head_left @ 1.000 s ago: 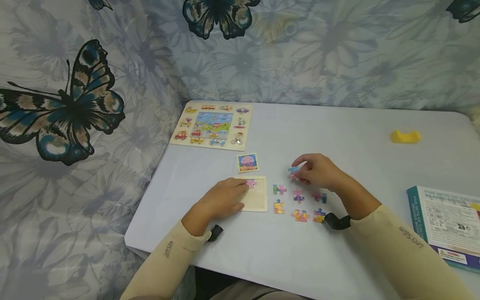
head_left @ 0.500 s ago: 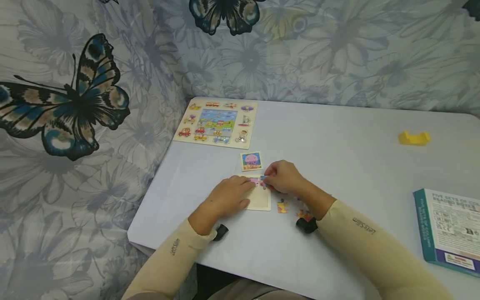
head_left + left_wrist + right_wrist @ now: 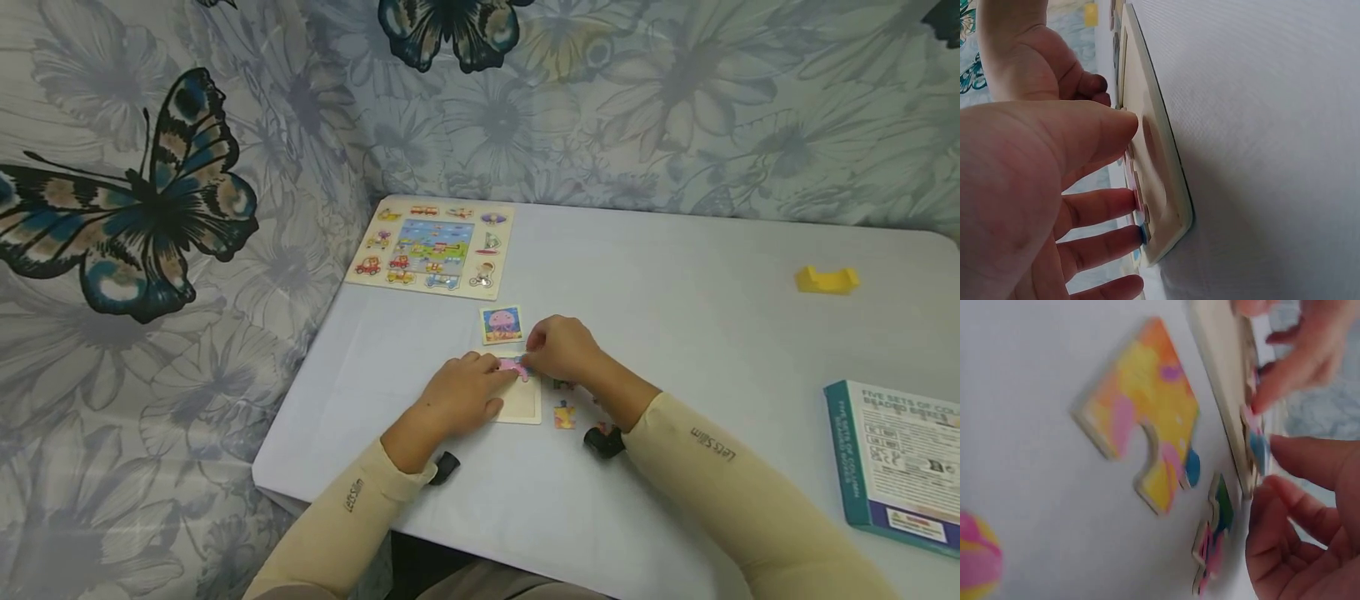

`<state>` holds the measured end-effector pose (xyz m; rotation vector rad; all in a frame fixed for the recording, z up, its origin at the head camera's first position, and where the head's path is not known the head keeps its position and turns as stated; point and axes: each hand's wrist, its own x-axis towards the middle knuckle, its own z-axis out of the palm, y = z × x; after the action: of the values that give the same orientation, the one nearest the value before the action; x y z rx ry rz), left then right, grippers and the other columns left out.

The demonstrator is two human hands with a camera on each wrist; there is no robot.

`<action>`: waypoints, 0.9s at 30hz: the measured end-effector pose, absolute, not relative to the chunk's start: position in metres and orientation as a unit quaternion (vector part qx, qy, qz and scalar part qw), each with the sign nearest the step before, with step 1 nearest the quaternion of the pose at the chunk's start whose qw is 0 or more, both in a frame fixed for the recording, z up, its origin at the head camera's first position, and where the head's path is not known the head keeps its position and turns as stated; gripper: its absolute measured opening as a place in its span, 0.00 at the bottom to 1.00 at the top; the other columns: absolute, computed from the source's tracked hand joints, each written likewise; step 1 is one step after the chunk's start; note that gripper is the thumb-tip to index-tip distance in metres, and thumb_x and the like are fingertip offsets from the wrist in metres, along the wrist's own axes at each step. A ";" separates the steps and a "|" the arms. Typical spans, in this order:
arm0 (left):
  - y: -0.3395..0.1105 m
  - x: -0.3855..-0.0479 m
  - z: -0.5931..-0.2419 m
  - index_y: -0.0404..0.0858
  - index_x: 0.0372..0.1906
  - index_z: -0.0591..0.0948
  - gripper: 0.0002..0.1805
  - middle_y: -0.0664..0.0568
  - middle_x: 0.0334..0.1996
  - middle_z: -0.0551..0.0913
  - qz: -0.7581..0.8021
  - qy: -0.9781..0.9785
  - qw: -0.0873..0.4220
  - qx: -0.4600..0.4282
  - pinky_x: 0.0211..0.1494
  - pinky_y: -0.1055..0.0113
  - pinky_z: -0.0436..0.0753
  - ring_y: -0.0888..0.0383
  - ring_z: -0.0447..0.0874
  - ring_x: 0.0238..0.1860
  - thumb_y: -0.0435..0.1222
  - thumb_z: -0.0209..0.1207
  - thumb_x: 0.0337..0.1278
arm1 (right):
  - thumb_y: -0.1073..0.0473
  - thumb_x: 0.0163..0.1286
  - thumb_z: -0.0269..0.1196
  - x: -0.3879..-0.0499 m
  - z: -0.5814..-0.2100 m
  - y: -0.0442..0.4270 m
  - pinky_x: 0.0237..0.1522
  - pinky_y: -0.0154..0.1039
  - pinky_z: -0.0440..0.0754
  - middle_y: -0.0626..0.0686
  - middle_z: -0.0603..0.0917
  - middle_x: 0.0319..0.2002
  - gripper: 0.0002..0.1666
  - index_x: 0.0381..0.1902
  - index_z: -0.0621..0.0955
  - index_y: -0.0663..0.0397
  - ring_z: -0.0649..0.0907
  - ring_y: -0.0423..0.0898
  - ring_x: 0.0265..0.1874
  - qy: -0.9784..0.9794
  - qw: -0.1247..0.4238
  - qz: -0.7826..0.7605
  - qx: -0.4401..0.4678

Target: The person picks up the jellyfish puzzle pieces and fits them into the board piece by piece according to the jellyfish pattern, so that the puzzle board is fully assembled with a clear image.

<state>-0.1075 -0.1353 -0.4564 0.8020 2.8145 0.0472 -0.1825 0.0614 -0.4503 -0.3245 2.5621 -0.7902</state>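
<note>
With my right hand (image 3: 562,348) I'm pinching the blue-edged piece (image 3: 1258,449), which is lying just left of those fingertips at the tray's (image 3: 519,410) far right corner. My left hand (image 3: 459,393) is resting fairly straight fingers on the neighbouring pink piece (image 3: 1140,207). I'm not making out the pinched piece's long axis or whether it's sitting flat.
</note>
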 end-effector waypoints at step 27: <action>-0.130 -0.104 -0.459 0.55 0.74 0.73 0.28 0.53 0.67 0.74 -0.019 0.958 0.111 0.262 0.63 0.54 0.78 0.53 0.73 0.65 0.51 0.58 0.72 | 0.54 0.67 0.72 -0.182 -0.450 0.069 0.29 0.37 0.79 0.51 0.82 0.32 0.12 0.41 0.83 0.54 0.80 0.45 0.27 0.936 0.176 -0.236 -0.195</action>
<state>-0.1042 -0.1297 -0.4588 0.7696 2.8151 -0.0553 -0.1820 0.0689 -0.4501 -0.5515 2.6503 -0.6682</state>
